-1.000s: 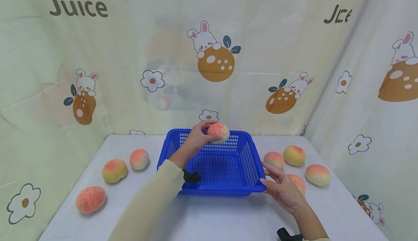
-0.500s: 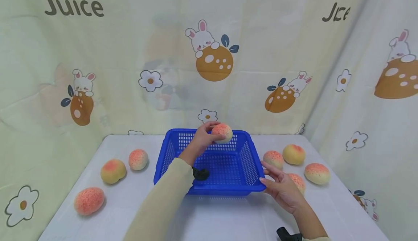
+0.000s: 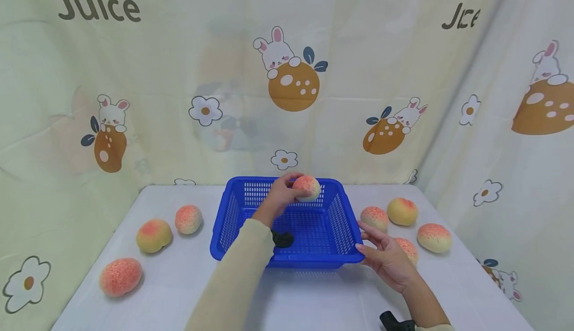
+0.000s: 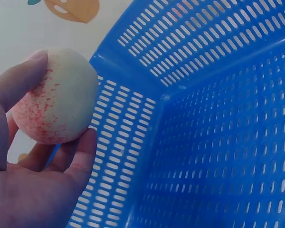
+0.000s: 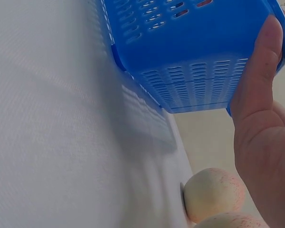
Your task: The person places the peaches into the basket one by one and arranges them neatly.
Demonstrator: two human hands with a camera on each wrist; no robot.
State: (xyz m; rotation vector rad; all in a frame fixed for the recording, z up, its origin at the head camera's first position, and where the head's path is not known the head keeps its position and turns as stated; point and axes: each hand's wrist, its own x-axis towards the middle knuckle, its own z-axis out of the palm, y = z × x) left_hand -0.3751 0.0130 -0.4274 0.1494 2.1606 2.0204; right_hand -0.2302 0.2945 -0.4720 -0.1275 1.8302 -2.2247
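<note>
My left hand grips a pink-and-cream speckled toy peach over the back part of a blue plastic basket. In the left wrist view, the thumb lies on one side of the peach, and the other fingers curl beneath it. At the basket's front right corner, my right hand holds the rim. The right wrist view has its thumb against the outside of the basket wall, with the other fingers mostly hidden behind. No fruit shows on the visible part of the basket floor.
Left of the basket lie a speckled peach, a yellow-red peach and a longer pink one. Several more sit on the right, including a yellow peach and one partly behind my right hand. A printed curtain hangs behind the white table.
My left hand has moved right with the peach and then slightly down toward the basket. The right hand stays at the rim.
</note>
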